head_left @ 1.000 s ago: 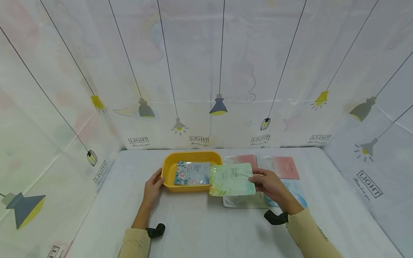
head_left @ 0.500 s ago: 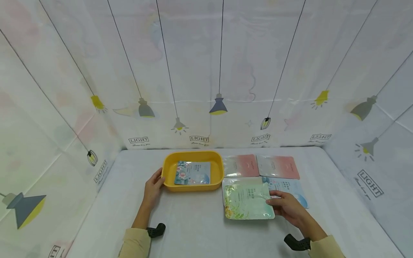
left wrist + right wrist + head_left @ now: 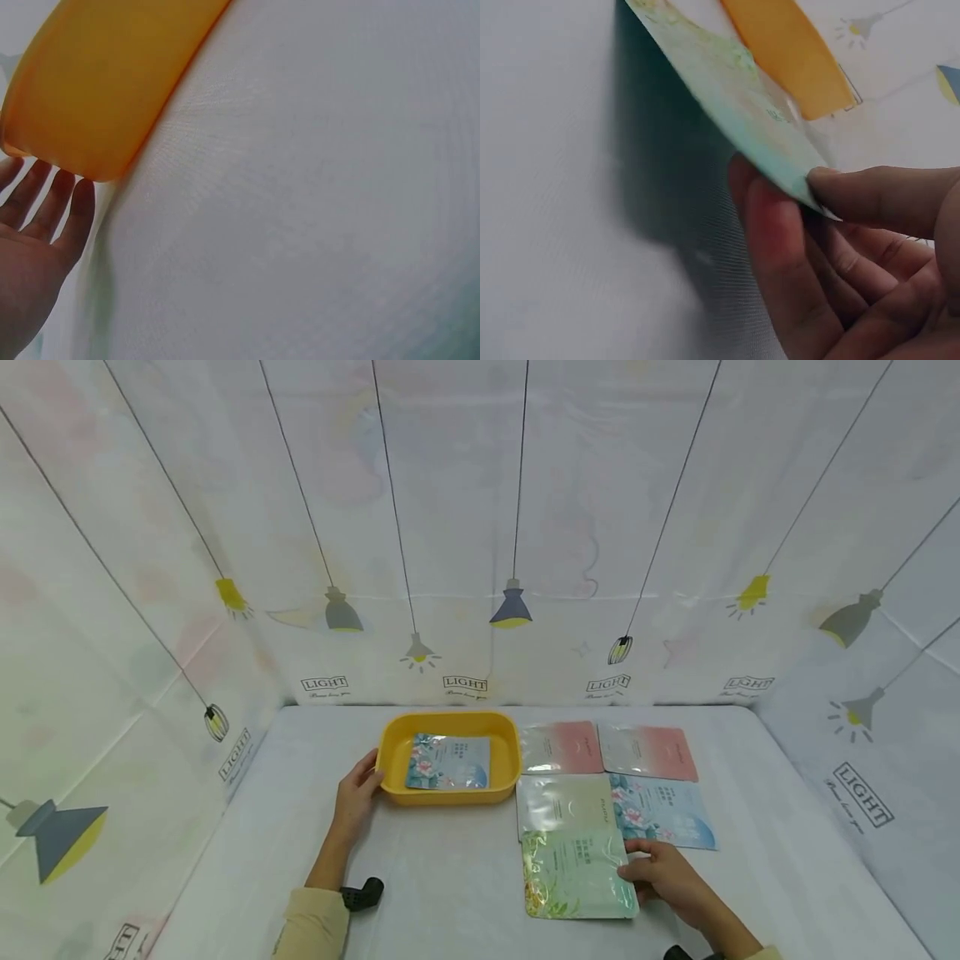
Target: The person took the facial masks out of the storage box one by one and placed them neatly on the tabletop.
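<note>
My right hand point(image 3: 671, 881) pinches the right edge of a pale green sheet-mask sachet point(image 3: 577, 875) between thumb and fingers. In the right wrist view the sachet point(image 3: 727, 105) slants above the table, casting a shadow below it. Its far edge overlaps a pale beige-green sachet point(image 3: 566, 802) in the head view. My left hand point(image 3: 356, 797) rests at the left end of a yellow plastic tray point(image 3: 386, 768). Nearly straight fingers touch the tray's end wall point(image 3: 105, 90) in the left wrist view. Inside the tray lies a blue floral sachet point(image 3: 450, 762).
Two pink-and-silver sachets point(image 3: 561, 747) lie side by side to the right of the tray. A blue floral sachet point(image 3: 662, 812) lies in front of the right-hand one. A white cloth covers the table point(image 3: 442, 877), and a lamp-print sheet point(image 3: 450, 527) hangs behind.
My right hand has brought the green sachet from the tray's right edge rightward and toward me, uncovering the sachets behind. My left hand and the tray have stayed in place.
</note>
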The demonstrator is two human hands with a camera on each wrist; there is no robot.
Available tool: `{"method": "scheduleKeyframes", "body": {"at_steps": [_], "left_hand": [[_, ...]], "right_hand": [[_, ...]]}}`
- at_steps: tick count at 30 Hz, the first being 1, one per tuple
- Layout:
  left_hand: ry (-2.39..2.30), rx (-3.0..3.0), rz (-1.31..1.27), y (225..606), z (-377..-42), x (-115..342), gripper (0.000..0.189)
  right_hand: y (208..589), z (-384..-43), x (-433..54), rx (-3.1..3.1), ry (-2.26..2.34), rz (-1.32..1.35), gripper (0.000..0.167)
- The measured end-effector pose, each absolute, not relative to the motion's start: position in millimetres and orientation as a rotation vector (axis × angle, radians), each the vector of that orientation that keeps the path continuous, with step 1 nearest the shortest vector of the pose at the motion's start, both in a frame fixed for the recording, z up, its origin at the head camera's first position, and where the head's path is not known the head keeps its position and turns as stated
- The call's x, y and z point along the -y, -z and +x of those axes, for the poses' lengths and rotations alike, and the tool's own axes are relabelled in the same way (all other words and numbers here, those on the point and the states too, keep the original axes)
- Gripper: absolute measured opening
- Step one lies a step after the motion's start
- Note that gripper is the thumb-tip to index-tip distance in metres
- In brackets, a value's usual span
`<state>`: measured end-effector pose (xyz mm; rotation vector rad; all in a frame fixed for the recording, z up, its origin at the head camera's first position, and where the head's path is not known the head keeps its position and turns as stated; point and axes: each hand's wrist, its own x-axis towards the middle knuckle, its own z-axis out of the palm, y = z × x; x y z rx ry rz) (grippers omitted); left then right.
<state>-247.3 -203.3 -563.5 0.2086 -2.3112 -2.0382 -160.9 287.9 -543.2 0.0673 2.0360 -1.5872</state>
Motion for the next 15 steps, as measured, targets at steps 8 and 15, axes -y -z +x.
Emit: {"method": "scheduleKeyframes", "body": {"at_steps": [8,15], "left_hand": [[2.038,2.316,0.222,566.8,-249.5,204.7,0.049],[2.048,2.333,0.238,566.4,-249.5,205.7,0.049]], "right_hand": [[536.8,-154.1,-274.0,-2.331,1.310,0.201,0.044],[524.8,-154.5,-267.6,-2.552,1.018,0.285,0.023]]}}
